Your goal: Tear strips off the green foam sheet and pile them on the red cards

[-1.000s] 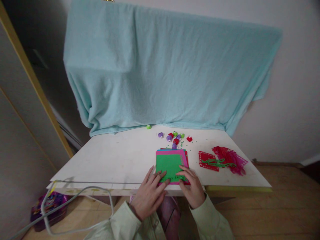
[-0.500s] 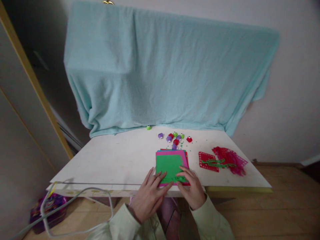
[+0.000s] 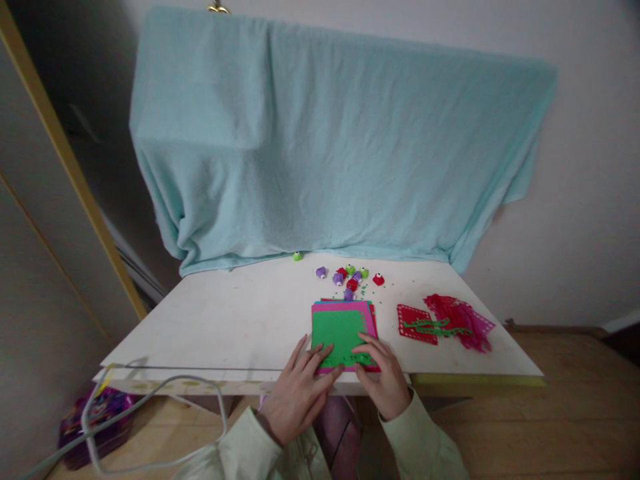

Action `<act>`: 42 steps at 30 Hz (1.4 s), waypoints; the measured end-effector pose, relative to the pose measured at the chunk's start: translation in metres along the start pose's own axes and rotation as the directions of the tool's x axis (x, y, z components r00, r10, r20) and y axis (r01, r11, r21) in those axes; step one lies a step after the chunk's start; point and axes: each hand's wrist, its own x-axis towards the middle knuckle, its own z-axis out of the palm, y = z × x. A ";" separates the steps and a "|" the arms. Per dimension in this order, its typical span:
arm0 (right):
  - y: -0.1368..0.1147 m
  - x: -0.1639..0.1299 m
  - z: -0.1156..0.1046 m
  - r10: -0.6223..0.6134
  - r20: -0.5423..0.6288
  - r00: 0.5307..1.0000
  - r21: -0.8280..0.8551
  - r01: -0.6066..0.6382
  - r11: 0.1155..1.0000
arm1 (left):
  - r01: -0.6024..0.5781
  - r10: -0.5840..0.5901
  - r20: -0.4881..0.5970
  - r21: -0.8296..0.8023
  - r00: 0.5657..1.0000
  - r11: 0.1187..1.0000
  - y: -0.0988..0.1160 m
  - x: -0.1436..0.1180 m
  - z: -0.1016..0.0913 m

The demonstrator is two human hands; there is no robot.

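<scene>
A stack of square coloured paper lies at the table's front edge: a green sheet (image 3: 336,333) on top, a pink sheet (image 3: 340,306) with holes along its right side, and red and blue edges below. Small cut marks run along the green sheet's near edge. My left hand (image 3: 300,393) rests on its lower left with fingers stretched out. On the lower right, my right hand (image 3: 383,375) touches the sheet with its fingers apart. Neither hand grips anything that I can see.
Beyond the stack sit several small purple, red and green craft punches (image 3: 351,285) among green paper bits. Perforated red paper (image 3: 415,320), green strips (image 3: 445,328) and crumpled red-pink paper (image 3: 465,320) lie right. A pale cable (image 3: 155,387) loops at the front left.
The fingers of both hands have shifted very slightly along the green sheet's near edge. The paper stack and the punches stay in place.
</scene>
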 end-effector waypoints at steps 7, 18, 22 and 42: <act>-0.001 -0.001 -0.001 0.009 0.011 1.000 -0.009 -0.009 1.000 | -0.014 0.014 -0.026 -0.005 1.000 1.000 -0.001 0.000 0.000; 0.001 -0.002 0.001 0.006 0.007 1.000 -0.005 -0.006 1.000 | -0.018 0.018 0.009 -0.004 1.000 1.000 -0.002 -0.001 0.002; 0.001 -0.002 0.000 0.009 0.011 1.000 -0.006 -0.009 1.000 | -0.016 0.016 0.027 0.006 1.000 1.000 -0.001 -0.002 0.000; -0.002 -0.001 0.000 0.005 -0.006 1.000 -0.004 -0.005 1.000 | -0.015 0.015 -0.004 0.036 1.000 0.999 0.001 -0.002 0.001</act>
